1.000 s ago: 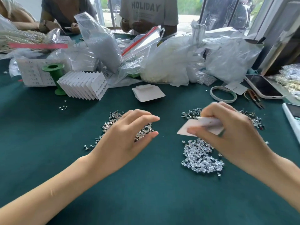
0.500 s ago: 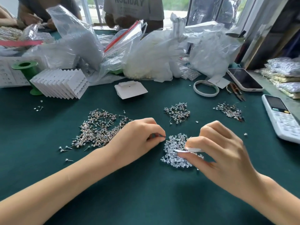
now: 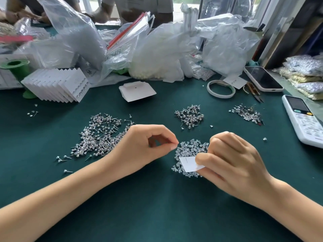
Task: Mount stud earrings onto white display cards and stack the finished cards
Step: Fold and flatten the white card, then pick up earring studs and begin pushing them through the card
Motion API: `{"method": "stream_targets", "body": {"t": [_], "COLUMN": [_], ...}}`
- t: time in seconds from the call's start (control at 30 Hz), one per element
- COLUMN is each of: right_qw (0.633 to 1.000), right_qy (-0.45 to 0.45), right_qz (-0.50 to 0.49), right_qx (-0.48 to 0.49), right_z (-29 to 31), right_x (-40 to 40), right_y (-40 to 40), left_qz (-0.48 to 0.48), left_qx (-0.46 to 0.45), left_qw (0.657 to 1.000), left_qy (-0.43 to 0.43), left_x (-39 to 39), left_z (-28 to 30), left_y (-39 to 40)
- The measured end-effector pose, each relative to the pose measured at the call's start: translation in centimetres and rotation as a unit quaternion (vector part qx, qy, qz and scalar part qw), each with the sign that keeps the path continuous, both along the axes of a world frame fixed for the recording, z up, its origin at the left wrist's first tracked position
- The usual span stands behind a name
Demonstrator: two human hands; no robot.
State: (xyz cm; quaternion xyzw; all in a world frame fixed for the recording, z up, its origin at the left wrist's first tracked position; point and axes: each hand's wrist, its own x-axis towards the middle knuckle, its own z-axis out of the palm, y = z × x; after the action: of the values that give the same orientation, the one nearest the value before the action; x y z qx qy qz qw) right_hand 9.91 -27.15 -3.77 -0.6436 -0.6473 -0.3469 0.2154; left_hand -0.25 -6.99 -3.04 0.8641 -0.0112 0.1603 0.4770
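Green table [image 3: 157, 206], right hand [image 3: 232, 159] pinching card [image 3: 189, 163] (white)

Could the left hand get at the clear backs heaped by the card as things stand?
Probably yes: the left hand pinches right at the heap's near edge with bare cloth between, though the card in the right hand covers part.
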Motion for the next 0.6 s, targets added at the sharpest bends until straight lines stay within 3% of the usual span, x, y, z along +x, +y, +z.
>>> {"method": "stream_targets", "body": {"t": [0.13, 0.5, 0.6], "right_qw": [1.000, 1.000, 0.999], "right_qy": [-0.012, -0.016, -0.026], "right_qz": [-0.004, -0.007, -0.013], "right_qx": [-0.013, -0.023, -0.031], "right_z": [0.13, 0.44, 0.58], "right_x": [-0.04, -0.36, -0.43], "right_y": [0.03, 0.06, 0.01], "left_qz": [-0.026, 0.008, 0.012], "left_qx": [-0.008, 0.128, 0.078], "left_qw": [0.999, 0.992, 0.997], "left_qy": [0.020, -0.015, 0.006], "left_x": [-0.51, -0.38, -0.42], "left_z": [0.12, 0.61, 0.88], "left_y": [0.20, 0.53, 0.33]}}
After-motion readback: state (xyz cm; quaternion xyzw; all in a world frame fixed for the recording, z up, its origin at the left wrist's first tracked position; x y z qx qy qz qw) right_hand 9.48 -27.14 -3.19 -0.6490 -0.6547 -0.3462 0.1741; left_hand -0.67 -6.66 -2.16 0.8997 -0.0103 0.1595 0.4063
